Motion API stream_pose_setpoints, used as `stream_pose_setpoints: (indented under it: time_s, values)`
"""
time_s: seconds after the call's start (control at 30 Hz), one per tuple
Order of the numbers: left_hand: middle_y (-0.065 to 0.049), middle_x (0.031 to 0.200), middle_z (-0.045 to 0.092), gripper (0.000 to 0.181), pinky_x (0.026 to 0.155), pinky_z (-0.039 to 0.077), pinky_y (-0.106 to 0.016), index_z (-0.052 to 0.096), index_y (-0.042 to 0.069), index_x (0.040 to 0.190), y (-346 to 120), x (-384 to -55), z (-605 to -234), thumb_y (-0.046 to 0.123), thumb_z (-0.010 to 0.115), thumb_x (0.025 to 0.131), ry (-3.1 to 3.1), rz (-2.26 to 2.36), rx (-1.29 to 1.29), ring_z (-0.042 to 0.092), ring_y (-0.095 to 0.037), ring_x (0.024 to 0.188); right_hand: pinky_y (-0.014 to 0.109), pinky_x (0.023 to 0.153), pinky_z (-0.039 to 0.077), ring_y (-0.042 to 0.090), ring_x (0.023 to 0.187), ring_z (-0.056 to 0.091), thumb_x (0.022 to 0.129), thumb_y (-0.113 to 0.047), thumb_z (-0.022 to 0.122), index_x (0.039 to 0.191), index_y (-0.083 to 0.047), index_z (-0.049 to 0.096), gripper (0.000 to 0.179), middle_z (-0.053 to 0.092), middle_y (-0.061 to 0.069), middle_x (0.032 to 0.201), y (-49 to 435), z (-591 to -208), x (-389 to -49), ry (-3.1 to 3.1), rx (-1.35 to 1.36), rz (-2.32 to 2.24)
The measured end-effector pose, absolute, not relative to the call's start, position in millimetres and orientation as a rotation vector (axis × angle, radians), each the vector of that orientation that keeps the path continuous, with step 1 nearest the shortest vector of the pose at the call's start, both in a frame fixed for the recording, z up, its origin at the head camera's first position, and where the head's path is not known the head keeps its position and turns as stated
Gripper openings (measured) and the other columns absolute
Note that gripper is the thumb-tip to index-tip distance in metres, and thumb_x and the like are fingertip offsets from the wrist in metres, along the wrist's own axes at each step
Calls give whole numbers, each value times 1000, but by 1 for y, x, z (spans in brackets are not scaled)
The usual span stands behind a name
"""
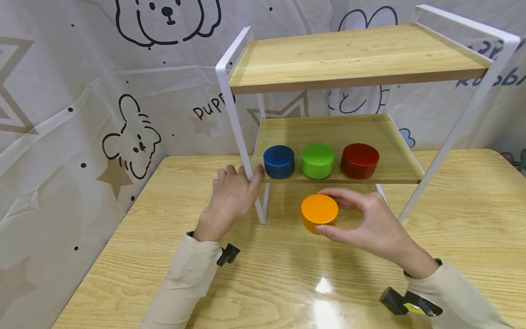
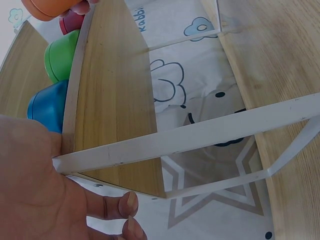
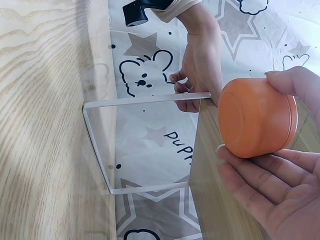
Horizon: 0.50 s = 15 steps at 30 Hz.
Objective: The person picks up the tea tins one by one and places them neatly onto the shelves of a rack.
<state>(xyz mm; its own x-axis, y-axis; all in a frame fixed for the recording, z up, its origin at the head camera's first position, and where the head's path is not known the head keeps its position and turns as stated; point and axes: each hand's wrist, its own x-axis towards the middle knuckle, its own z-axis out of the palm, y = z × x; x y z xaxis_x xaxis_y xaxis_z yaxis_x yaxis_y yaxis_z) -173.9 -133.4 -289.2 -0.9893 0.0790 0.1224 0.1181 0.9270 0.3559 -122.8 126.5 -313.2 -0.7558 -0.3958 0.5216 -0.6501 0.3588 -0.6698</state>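
Note:
My right hand (image 1: 371, 224) pinches an orange cylinder (image 1: 319, 211) between thumb and fingers, in front of and below the middle shelf's front edge. In the right wrist view a seam runs near one end of the cylinder. My left hand (image 1: 234, 189) holds the left front leg of a two-tier shelf rack (image 1: 349, 59), its thumb at the middle shelf's corner and its fingers on the leg's other side. On the middle shelf stand a blue cylinder (image 1: 279, 162), a green cylinder (image 1: 318, 161) and a red cylinder (image 1: 360, 161), side by side along the front edge.
The rack's white metal frame (image 1: 456, 123) stands on a wood-grain table (image 1: 263, 274). Its top board (image 1: 361, 50) overhangs the middle shelf. A printed cloth (image 1: 61, 137) with cartoon animals and stars hangs behind and at the left.

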Motion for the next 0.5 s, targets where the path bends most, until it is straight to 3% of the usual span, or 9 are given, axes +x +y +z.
stream_pose_setpoints:
  time_s: [0.5]
  values:
    - [-16,87,46,61,70,35,-43,51,7,82,-134,-175,-290,51,14,100,-2987,-571,-154,41,-35,82,23,83,49,12,96,67,69,-11,87,119,-8,65,55,71,1,108,128,-313,-124,-2380,916,1283]
